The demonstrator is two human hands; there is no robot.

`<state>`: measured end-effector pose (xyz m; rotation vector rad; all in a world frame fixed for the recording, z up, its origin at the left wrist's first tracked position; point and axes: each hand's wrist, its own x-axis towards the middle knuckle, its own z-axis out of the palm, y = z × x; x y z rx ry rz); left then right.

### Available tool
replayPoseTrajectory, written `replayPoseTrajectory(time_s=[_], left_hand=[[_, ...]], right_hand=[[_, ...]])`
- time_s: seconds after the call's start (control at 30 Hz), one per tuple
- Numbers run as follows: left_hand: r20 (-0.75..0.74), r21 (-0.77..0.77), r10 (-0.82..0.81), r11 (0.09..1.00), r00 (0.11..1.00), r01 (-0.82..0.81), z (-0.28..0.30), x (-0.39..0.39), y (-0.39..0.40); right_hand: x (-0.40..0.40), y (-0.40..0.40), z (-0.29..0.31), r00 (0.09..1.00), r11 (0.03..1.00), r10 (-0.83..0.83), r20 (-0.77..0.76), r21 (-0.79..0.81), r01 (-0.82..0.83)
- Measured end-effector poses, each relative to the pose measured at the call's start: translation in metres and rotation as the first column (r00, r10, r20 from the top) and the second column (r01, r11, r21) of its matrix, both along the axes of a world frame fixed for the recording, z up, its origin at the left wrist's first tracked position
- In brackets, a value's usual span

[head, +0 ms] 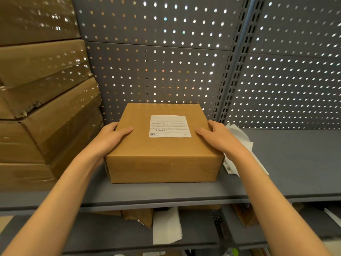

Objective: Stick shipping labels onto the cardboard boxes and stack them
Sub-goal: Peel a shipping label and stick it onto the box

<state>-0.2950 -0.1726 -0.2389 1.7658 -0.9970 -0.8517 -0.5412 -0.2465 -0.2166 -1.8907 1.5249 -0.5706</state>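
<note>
A flat brown cardboard box (pixel 156 150) sits on the grey shelf (pixel 184 191) in the middle of the view. A white shipping label (pixel 169 126) with a barcode and QR code is stuck on its top, toward the back right. My left hand (pixel 110 134) grips the box's left edge, thumb on top and fingers down the side. My right hand (pixel 217 134) grips the right edge the same way. Both forearms reach in from below.
Large plastic-wrapped cartons (pixel 42 108) are stacked at the left, close to the box. White backing paper (pixel 239 145) lies right of the box. A grey pegboard wall (pixel 166 61) stands behind. The lower shelf holds small boxes (pixel 140 217) and a white sheet (pixel 166 228).
</note>
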Motion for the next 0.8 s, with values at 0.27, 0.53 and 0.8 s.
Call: replayPoseTrajectory(time_s=[0.27,0.53,0.8], left_hand=[[-0.046,-0.228,0.100,0.968,0.994,-0.107,0.028,0.003,0.014],[-0.077,-0.404,0.165,0.897,0.983,-0.182,0.078,-0.025,0.029],[-0.058,-0.510,0.178,0.840,0.982,-0.183,0.109,-0.102,0.019]], right_hand=[[0.001,0.009,0.011,0.891,1.000,-0.007,0.453,0.009,0.004],[-0.027,0.004,0.037,0.728,0.996,0.086,0.681,-0.055,-0.066],[-0.096,-0.008,0.063,0.677,0.993,0.118,0.726,-0.106,-0.059]])
